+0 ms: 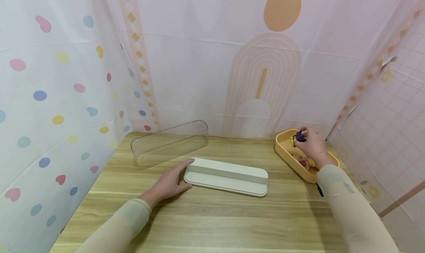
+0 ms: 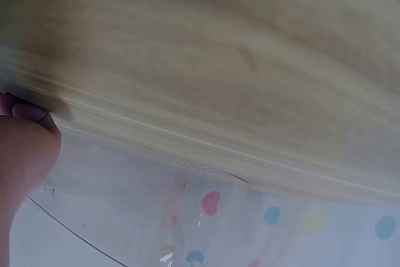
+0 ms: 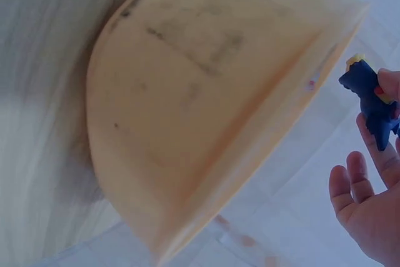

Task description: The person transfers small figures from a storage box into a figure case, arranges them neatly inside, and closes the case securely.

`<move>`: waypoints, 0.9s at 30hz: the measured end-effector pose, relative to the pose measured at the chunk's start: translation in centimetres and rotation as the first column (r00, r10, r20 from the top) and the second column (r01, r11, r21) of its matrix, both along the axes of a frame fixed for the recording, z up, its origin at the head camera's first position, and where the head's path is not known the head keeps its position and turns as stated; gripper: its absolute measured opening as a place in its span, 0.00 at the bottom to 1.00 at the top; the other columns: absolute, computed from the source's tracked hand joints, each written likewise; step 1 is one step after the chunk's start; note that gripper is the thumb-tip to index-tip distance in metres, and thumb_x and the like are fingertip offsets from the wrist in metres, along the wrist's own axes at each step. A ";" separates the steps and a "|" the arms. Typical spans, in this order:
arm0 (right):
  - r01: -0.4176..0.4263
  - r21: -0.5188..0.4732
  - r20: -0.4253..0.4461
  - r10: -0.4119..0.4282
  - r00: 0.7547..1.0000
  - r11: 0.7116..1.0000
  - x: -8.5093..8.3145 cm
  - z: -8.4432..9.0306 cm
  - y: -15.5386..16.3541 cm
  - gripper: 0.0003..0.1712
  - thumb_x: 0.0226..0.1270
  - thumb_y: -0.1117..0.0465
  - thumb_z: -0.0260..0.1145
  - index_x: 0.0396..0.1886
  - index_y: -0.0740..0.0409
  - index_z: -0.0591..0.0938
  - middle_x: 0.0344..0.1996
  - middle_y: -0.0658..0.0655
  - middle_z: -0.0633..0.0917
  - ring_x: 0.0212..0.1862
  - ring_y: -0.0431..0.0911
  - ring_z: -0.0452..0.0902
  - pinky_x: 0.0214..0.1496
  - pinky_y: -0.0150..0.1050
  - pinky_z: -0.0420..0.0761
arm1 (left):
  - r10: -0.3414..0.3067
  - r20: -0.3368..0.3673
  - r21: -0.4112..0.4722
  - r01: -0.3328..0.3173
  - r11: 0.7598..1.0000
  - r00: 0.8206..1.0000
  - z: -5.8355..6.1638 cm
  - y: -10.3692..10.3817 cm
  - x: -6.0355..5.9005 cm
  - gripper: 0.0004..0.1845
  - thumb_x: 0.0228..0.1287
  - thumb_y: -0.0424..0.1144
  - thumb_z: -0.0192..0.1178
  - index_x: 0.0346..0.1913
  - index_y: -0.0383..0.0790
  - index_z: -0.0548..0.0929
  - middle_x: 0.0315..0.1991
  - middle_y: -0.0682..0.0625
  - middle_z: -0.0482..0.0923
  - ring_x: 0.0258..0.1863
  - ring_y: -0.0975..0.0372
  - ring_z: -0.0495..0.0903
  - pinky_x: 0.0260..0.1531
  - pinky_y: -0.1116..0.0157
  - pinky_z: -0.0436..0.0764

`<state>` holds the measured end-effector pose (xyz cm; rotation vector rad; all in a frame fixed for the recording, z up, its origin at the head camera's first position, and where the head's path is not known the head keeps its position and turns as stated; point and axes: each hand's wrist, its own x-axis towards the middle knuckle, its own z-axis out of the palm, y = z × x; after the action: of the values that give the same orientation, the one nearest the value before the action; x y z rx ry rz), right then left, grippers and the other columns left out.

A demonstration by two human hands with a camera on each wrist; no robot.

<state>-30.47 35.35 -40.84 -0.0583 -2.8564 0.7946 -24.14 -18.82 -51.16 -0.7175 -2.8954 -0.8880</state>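
My right hand (image 1: pixel 313 146) pinches a small dark-blue and yellow toy figurine (image 1: pixel 300 136) between thumb and fingers, above the yellow tray (image 1: pixel 282 155). In the right wrist view the same figurine (image 3: pixel 365 101) shows its dark-blue side, with the other fingers spread below. A second figurine (image 1: pixel 305 163), red and yellow, lies in the tray. My left hand (image 1: pixel 167 183) lies at the left end of a white stepped display base (image 1: pixel 229 173), its forefinger on the back corner and its thumb by the front edge.
A clear, dark-edged plastic cover (image 1: pixel 170 146) stands behind and left of the base on the wooden table (image 1: pixel 212 223). Patterned cloth (image 1: pixel 199 61) hangs along the back and both sides. A small black strip (image 1: pixel 320 189) shows beside the tray, near the right sleeve.
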 end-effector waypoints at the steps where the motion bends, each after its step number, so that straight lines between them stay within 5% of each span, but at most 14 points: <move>1: -0.002 -0.008 -0.005 0.002 1.000 1.000 0.1 0.1 -0.1 0.34 0.73 0.57 0.69 0.72 0.64 0.69 0.64 0.77 0.81 0.62 0.71 0.77 0.60 0.65 0.81 | 0.000 0.001 0.000 0.000 1.000 1.000 0.0 0.0 0.0 0.51 0.65 0.44 0.77 0.85 0.57 0.59 0.73 0.37 0.77 0.64 0.43 0.82 0.64 0.39 0.80; 27: -0.152 0.014 -0.148 0.152 0.977 0.988 1.7 2.3 -4.5 0.34 0.70 0.59 0.74 0.70 0.65 0.71 0.61 0.76 0.84 0.67 0.72 0.74 0.72 0.71 0.70 | -0.008 0.010 0.014 0.008 1.000 1.000 -0.2 -0.1 -0.2 0.50 0.67 0.52 0.75 0.85 0.59 0.58 0.75 0.39 0.76 0.68 0.43 0.80 0.66 0.40 0.79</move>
<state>-28.77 30.86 -38.49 0.2140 -2.7450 0.7871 -24.39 -18.94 -51.40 -0.7258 -2.8938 -0.9139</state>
